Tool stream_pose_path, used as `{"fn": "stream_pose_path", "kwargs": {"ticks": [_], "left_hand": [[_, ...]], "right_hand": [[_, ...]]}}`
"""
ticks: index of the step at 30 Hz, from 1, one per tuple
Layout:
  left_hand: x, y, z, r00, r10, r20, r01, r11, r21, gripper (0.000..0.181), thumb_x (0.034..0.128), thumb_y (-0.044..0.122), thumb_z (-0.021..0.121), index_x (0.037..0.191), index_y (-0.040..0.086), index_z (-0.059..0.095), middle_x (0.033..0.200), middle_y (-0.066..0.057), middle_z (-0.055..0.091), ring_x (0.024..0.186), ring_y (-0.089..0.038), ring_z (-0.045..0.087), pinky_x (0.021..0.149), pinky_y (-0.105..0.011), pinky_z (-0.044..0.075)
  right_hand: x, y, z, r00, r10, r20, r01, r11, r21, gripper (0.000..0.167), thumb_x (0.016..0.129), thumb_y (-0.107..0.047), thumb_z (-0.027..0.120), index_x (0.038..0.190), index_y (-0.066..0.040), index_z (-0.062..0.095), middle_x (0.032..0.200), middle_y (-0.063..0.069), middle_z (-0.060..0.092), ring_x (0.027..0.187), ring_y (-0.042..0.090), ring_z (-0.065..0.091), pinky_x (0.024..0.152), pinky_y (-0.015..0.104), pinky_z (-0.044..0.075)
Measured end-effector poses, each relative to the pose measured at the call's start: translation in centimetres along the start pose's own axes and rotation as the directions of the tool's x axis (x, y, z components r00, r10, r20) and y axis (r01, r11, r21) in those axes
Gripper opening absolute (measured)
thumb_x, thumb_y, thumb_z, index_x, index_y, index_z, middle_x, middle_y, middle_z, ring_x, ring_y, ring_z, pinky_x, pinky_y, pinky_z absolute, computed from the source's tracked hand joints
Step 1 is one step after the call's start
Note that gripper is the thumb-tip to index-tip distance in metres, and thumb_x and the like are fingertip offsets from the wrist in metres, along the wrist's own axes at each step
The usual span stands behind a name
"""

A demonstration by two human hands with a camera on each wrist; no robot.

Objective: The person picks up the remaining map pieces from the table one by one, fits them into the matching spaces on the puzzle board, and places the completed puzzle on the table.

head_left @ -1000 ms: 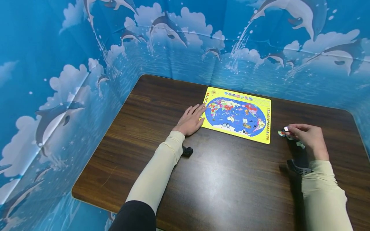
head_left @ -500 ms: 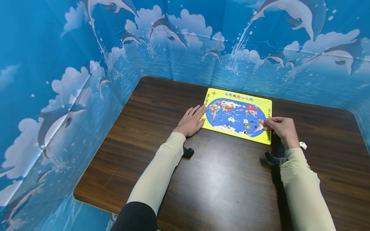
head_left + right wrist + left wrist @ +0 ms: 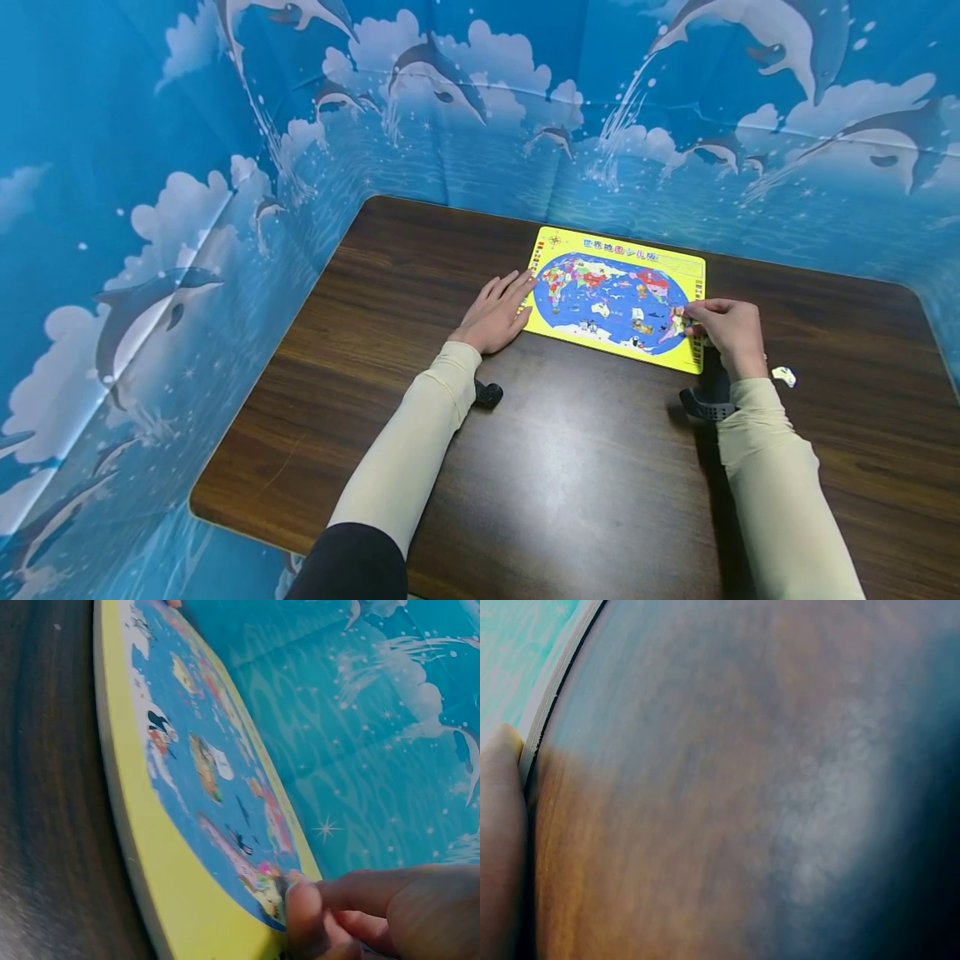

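A yellow board with a blue world map lies flat near the table's back edge. My left hand rests on its left edge, fingers extended; the left wrist view shows only a finger against the board's side. At the map's right end, my right hand pinches a small piece between thumb and fingertips, mostly hidden by them. The right wrist view has this hand low over the map's colourful tip, beside the board's yellow border.
One loose pale piece lies on the dark wooden table right of my right wrist. Black straps with small devices sit under both wrists. A blue dolphin-print curtain stands behind the table and along its left side.
My right hand has moved left from the loose pieces to the board's right side with a small piece, then shifted only slightly. My left hand has stayed on the board's edge.
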State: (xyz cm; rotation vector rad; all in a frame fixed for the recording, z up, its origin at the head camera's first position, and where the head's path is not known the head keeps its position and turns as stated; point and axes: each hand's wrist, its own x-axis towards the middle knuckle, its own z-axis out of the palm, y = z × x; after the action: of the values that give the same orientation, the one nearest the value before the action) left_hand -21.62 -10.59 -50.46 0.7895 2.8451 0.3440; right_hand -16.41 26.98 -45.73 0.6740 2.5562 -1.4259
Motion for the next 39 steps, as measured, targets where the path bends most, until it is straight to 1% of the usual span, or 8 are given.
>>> {"fn": "stream_pose_path", "kwargs": {"ticks": [8, 17, 20, 23, 28, 33, 36, 39], "left_hand": [[-0.25, 0.03, 0.0, 0.999, 0.017, -0.031, -0.017, 1.0, -0.02, 0.059, 0.1129, 0.04, 0.027, 0.169, 0.021, 0.019, 0.177, 0.003, 0.012, 0.165, -0.02, 0.008, 0.135, -0.041, 0.004], [-0.44, 0.39, -0.51, 1.0, 0.008, -0.024, -0.008, 1.0, -0.002, 0.059, 0.1135, 0.039, 0.026, 0.169, 0.022, 0.016, 0.178, 0.004, 0.01, 0.165, -0.018, 0.006, 0.135, -0.039, 0.003], [-0.46, 0.38, -0.46, 1.0, 0.007, -0.028, -0.007, 1.0, -0.003, 0.059, 0.1135, 0.039, 0.027, 0.169, 0.022, 0.017, 0.178, 0.004, 0.011, 0.165, -0.018, 0.006, 0.135, -0.039, 0.003], [-0.5, 0.37, -0.39, 1.0, 0.008, -0.027, -0.008, 1.0, -0.006, 0.059, 0.1135, 0.04, 0.026, 0.169, 0.022, 0.016, 0.178, 0.004, 0.011, 0.165, -0.018, 0.006, 0.135, -0.039, 0.003], [-0.52, 0.29, -0.28, 1.0, 0.007, -0.023, -0.007, 1.0, -0.012, 0.059, 0.1136, 0.039, 0.027, 0.169, 0.022, 0.017, 0.178, 0.004, 0.011, 0.165, -0.019, 0.006, 0.135, -0.04, 0.003], [-0.45, 0.32, -0.01, 1.0, 0.007, -0.022, -0.007, 1.0, -0.006, 0.059, 0.1136, 0.039, 0.027, 0.169, 0.022, 0.016, 0.178, 0.004, 0.01, 0.165, -0.018, 0.006, 0.135, -0.039, 0.002], [-0.48, 0.4, -0.14, 1.0, 0.006, -0.026, -0.006, 1.0, -0.002, 0.059, 0.1135, 0.04, 0.027, 0.169, 0.022, 0.017, 0.178, 0.004, 0.011, 0.165, -0.018, 0.006, 0.135, -0.039, 0.003], [-0.51, 0.43, -0.31, 1.0, 0.001, -0.028, -0.001, 1.0, 0.0, 0.059, 0.1134, 0.04, 0.027, 0.169, 0.023, 0.017, 0.178, 0.004, 0.011, 0.165, -0.018, 0.006, 0.135, -0.039, 0.003]], "right_hand": [[0.1, 0.19, 0.63, 0.999, -0.051, -0.016, 0.051, 0.998, -0.039, 0.045, 0.108, -0.031, 0.055, 0.145, -0.005, 0.062, 0.136, 0.018, 0.062, 0.068, -0.001, 0.062, 0.061, 0.017, 0.052], [-0.09, -0.2, 0.51, 0.996, -0.068, -0.056, 0.062, 0.993, -0.098, 0.048, 0.105, -0.036, 0.061, 0.138, -0.001, 0.067, 0.131, 0.022, 0.067, 0.065, -0.003, 0.064, 0.061, 0.015, 0.053], [-0.06, -0.24, 0.55, 0.995, -0.083, -0.052, 0.076, 0.988, -0.136, 0.046, 0.105, -0.034, 0.061, 0.134, 0.001, 0.068, 0.126, 0.024, 0.069, 0.066, 0.002, 0.065, 0.059, 0.012, 0.051], [-0.05, -0.16, 0.53, 0.993, -0.107, -0.052, 0.094, 0.975, -0.201, 0.044, 0.104, -0.032, 0.063, 0.128, 0.004, 0.069, 0.12, 0.026, 0.069, 0.075, 0.015, 0.066, 0.06, 0.013, 0.048], [-0.08, 0.01, 0.48, 0.991, -0.132, -0.024, 0.122, 0.957, -0.262, 0.047, 0.105, -0.034, 0.062, 0.127, 0.007, 0.068, 0.118, 0.028, 0.067, 0.093, 0.032, 0.061, 0.07, 0.025, 0.047], [-0.4, 0.4, 0.37, 0.988, -0.155, 0.012, 0.152, 0.949, -0.275, 0.046, 0.107, -0.032, 0.058, 0.133, 0.006, 0.065, 0.124, 0.03, 0.064, 0.102, 0.038, 0.059, 0.084, 0.041, 0.053], [-0.45, 0.57, 0.41, 0.98, -0.199, 0.03, 0.199, 0.933, -0.301, 0.042, 0.107, -0.025, 0.059, 0.134, 0.006, 0.065, 0.129, 0.032, 0.064, 0.105, 0.042, 0.058, 0.091, 0.051, 0.053], [-0.19, 0.66, 0.58, 0.966, -0.256, 0.046, 0.256, 0.909, -0.33, 0.038, 0.107, -0.02, 0.06, 0.134, 0.005, 0.067, 0.131, 0.033, 0.064, 0.107, 0.042, 0.056, 0.091, 0.053, 0.051]]}}
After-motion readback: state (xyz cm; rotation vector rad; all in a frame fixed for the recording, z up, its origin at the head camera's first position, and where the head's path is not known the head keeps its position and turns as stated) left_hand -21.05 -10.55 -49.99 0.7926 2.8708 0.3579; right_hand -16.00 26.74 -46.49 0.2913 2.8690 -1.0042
